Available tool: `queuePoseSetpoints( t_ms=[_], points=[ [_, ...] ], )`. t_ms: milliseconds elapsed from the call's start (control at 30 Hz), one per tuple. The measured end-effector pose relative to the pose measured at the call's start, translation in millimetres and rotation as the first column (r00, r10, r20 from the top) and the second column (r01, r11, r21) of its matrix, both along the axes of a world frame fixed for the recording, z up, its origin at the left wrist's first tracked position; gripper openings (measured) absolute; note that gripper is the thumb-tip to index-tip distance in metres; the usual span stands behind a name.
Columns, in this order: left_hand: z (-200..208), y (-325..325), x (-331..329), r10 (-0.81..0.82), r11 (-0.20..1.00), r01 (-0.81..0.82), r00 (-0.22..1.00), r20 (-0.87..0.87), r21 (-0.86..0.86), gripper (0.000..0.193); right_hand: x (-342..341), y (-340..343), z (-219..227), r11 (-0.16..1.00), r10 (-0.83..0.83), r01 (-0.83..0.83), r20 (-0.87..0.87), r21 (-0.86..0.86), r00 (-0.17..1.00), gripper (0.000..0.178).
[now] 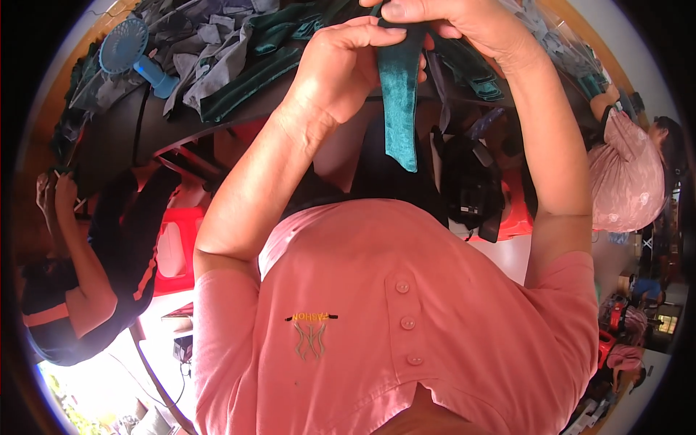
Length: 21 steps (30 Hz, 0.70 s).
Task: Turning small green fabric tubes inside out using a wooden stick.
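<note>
A teal-green velvet strip [399, 109] hangs down in front of my chest, over the edge of the dark table [116, 134]. My left hand [346, 61] is closed on its upper part, the thumb lying across the cloth. My right hand [464, 25] grips the strip's top end between thumb and fingers, right beside the left. The top of the right hand is cut off by the picture's edge. The strip's loose lower end has a slanted cut. Close to my left hand on the table lie more green velvet pieces [250, 85].
Grey and green fabric [210, 54] is heaped across the table. A blue handheld fan [125, 47] stands among it at the left. Red stools [177, 250] are below the table. Co-workers sit to the left [83, 290] and right [627, 170]. A black bag-like object [471, 188] is near my right side.
</note>
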State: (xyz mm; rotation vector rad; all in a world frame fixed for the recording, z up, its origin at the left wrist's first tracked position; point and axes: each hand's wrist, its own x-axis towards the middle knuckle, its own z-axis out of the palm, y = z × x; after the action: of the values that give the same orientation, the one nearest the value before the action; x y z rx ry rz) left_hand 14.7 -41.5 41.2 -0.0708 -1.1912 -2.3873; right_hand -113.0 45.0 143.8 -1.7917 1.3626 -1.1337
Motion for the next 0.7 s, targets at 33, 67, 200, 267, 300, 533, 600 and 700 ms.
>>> queuePoseSetpoints(
  t_ms=[33,67,200,267,300,533,600,700],
  points=[
    [-2,-1,0,-0.034,0.999,0.034,0.999,-0.006,-0.008,0.024,11,4,7,0.947,-0.214,0.247,-0.17,0.206,0.962,0.015],
    [3,3,4,-0.033,0.999,0.033,0.999,0.018,-0.008,0.028,-5,-4,-2,0.972,-0.133,0.171,-0.224,0.16,0.966,0.015],
    [-7,-6,8,-0.229,0.972,0.222,0.969,0.092,0.076,0.038,-18,-10,-3,0.943,-0.297,0.308,-0.1,0.13,0.95,0.01],
    [-9,-7,14,-0.239,0.97,0.23,0.962,0.129,0.078,0.04,-31,-14,-4,0.925,-0.335,0.354,-0.14,0.14,0.932,0.01],
    [-12,-8,17,-0.252,0.967,0.242,0.953,0.168,0.081,0.043,-36,-16,-4,0.904,-0.376,0.402,-0.177,0.148,0.91,0.009],
    [-13,-15,33,-0.215,0.976,0.202,0.948,0.233,0.078,0.042,-52,-32,-25,0.87,-0.451,0.464,-0.111,0.164,0.885,0.01],
    [-15,-16,39,-0.148,0.989,0.143,0.944,0.295,0.037,0.038,-52,-38,-30,0.863,-0.463,0.478,-0.12,0.167,0.878,0.011],
    [-23,-26,62,0.064,0.998,-0.046,0.902,0.427,-0.053,0.027,-48,-58,-42,0.869,-0.48,0.484,-0.062,0.102,0.875,0.01]
  ],
)
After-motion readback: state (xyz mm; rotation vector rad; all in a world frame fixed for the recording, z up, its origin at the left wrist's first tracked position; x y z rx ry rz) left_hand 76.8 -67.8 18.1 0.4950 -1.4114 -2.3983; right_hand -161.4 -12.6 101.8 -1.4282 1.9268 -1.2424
